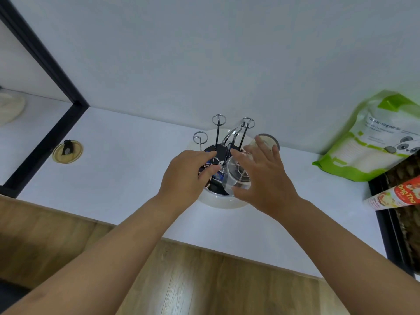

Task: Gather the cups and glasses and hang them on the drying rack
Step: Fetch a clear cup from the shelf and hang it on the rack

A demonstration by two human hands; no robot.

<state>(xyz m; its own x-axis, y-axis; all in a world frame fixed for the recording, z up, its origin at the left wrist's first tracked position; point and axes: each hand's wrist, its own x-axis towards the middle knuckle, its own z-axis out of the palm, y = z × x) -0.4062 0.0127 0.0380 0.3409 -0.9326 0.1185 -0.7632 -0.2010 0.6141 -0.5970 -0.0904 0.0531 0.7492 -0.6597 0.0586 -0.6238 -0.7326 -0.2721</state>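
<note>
The drying rack [218, 202] has a round white base and thin metal prongs with looped tops, and it stands on the white counter against the wall. My right hand [263, 176] grips a clear glass [236, 178], tilted over the prongs on the rack's right side. My left hand [188, 173] lies on the left part of the rack; its fingers are apart and reach in among the wire loops, holding nothing. A second clear glass [269, 139] stands behind my right hand, partly hidden by the fingers.
A round yellowish lid [67, 153] lies on the counter at the left, beside a black-framed shelf [45, 137]. A green and white bag [368, 137] leans at the right, with a red carton [395, 197] and a dark tray [386, 235] below it. Wooden floor shows beyond the counter's front edge.
</note>
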